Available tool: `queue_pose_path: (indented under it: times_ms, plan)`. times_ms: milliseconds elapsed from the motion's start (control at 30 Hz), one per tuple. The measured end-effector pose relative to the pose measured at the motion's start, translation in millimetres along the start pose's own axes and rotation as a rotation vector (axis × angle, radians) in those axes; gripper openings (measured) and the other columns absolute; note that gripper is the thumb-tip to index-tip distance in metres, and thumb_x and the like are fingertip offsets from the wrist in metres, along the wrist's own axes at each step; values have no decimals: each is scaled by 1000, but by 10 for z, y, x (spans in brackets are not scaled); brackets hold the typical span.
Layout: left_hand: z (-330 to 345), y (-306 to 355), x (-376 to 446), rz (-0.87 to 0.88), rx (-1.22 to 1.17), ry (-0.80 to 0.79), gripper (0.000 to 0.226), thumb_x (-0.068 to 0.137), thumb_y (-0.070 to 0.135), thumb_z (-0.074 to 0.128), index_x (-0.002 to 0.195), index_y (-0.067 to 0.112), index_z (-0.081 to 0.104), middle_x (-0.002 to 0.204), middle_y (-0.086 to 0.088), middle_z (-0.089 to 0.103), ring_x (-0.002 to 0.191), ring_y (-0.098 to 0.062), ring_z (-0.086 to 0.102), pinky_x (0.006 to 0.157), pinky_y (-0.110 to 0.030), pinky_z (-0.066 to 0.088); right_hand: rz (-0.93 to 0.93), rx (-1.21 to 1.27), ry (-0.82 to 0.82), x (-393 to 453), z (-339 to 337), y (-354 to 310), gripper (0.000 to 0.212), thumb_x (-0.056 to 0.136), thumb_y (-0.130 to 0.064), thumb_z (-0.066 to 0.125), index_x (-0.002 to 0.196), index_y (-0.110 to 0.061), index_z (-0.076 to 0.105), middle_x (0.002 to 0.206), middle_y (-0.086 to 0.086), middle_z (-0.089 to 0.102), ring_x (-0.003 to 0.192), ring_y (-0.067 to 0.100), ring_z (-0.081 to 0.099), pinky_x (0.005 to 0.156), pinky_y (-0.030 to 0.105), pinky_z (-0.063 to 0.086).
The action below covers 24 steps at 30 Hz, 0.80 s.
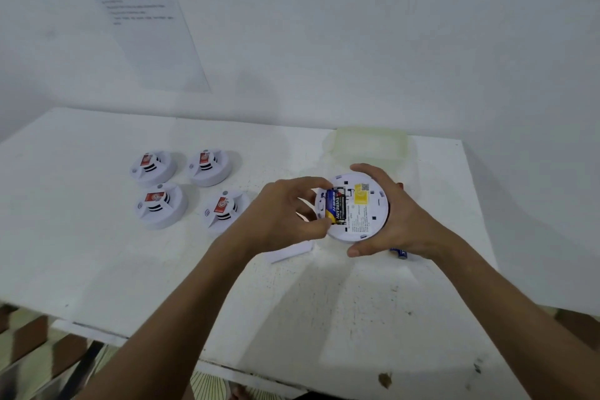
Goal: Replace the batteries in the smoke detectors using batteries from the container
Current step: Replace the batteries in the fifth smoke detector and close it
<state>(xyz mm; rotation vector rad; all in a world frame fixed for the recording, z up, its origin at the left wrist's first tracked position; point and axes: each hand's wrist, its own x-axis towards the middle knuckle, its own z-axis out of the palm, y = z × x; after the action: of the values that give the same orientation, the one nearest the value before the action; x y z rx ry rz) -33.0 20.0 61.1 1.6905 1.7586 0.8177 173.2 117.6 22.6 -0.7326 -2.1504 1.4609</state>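
The person stands at a white worktop (pixel 97 253) with both bare arms stretched forward. The right hand (pixel 394 214) cups a round white smoke detector (pixel 363 204) turned back side up, thumb at its near rim and fingers (pixel 367 170) curled over its far rim, holding it just above the worktop right of the middle. Its battery bay lies open on the left side of the back, with a yellow sticker (pixel 361 195) to the right of it.

The left hand (pixel 285 214) comes in from the left, its fingertips pinched on a blue and black battery (pixel 336 206) that sits in the open bay, one finger at the far end and the thumb at the near end.

Below the hands a flat white piece (pixel 292 252) lies on the worktop, partly hidden by the left wrist. A loose blue battery (pixel 400 252) pokes out from under the right wrist. Behind the detector, near the far edge, stands a pale translucent container (pixel 370 143); I cannot tell what is in it.

Off to the left, four more detectors (pixel 181 187) sit face up in two rows, each with a red label. A printed sheet (pixel 146 19) hangs on the wall beyond.
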Motion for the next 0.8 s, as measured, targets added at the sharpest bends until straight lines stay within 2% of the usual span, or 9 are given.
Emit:
queue_pose_path:
  times_ms: [100, 233, 400, 533, 667, 800]
  plan:
    - [-39, 37, 22, 20, 42, -28, 56, 73, 24, 79, 126, 30, 61, 105, 7, 72, 75, -3, 70, 73, -20, 59, 6, 10, -40, -26, -24, -6, 109, 51, -6, 95, 141, -31, 38, 135, -15, 53, 122, 0, 53, 97, 15, 48]
    - [-56, 80, 58, 7, 117, -54, 57, 69, 28, 81, 123, 30, 61, 105, 6, 71, 72, -5, 70, 69, -14, 57, 1, -16, -53, -11, -12, -12, 102, 53, -6, 96, 137, -28, 43, 133, -13, 53, 122, 3, 53, 100, 18, 47]
    - [-83, 111, 107, 42, 230, -140, 58, 71, 27, 82, 124, 25, 60, 103, 2, 72, 77, -10, 70, 72, -16, 58, -15, -22, -84, -5, -8, -1, 100, 53, 0, 94, 136, -25, 44, 131, -10, 54, 118, 0, 55, 97, 15, 47]
    - [-92, 122, 124, 67, 251, -183, 60, 72, 23, 82, 127, 23, 58, 104, 0, 73, 80, -12, 71, 74, -16, 58, -11, -26, -90, -8, -21, 34, 96, 54, -7, 93, 135, -27, 45, 132, -12, 55, 120, 5, 55, 97, 16, 48]
    - [-75, 153, 150, 69, 288, -209, 61, 72, 25, 82, 127, 22, 55, 105, 2, 70, 75, -11, 66, 71, -15, 56, -16, -34, -83, -9, -12, 34, 93, 54, -8, 91, 132, -31, 45, 127, -18, 56, 119, 5, 55, 95, 13, 47]
    - [-43, 201, 176, 99, 361, -237, 66, 75, 28, 80, 133, 20, 49, 109, 3, 65, 75, -12, 59, 72, -17, 55, -20, -31, -72, -10, -24, 53, 95, 54, -9, 89, 135, -29, 43, 131, -12, 56, 120, 4, 55, 96, 13, 45]
